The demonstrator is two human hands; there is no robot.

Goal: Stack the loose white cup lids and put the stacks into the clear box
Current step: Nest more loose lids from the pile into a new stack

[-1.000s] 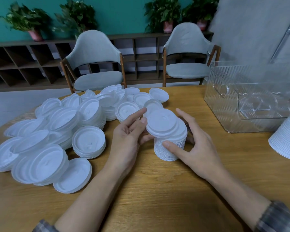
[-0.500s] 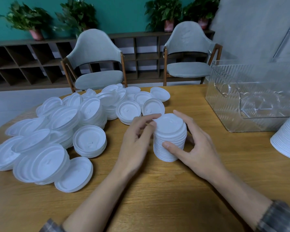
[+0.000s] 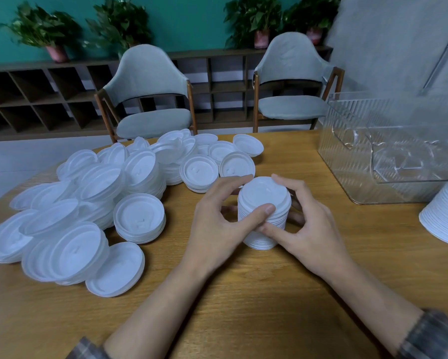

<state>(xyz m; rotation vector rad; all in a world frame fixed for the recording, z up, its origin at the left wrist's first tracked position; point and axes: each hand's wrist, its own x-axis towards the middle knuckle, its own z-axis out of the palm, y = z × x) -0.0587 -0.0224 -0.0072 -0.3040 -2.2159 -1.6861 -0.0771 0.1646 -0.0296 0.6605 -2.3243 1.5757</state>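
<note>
A tall stack of white cup lids stands on the wooden table in front of me. My left hand curls round its left side, thumb on the near rim and index finger on the far rim. My right hand wraps the right side, thumb low on the front, fingers over the back. A pile of loose white lids and short stacks spreads over the table's left half. The clear box stands at the right rear and looks empty.
Another tall white lid stack lies tilted at the right edge, next to the box. Two grey chairs stand behind the table, with a dark shelf and potted plants along the green wall.
The skewed top lids have been pressed down and squared onto the stack. Both hands have closed in round the stack from either side.
</note>
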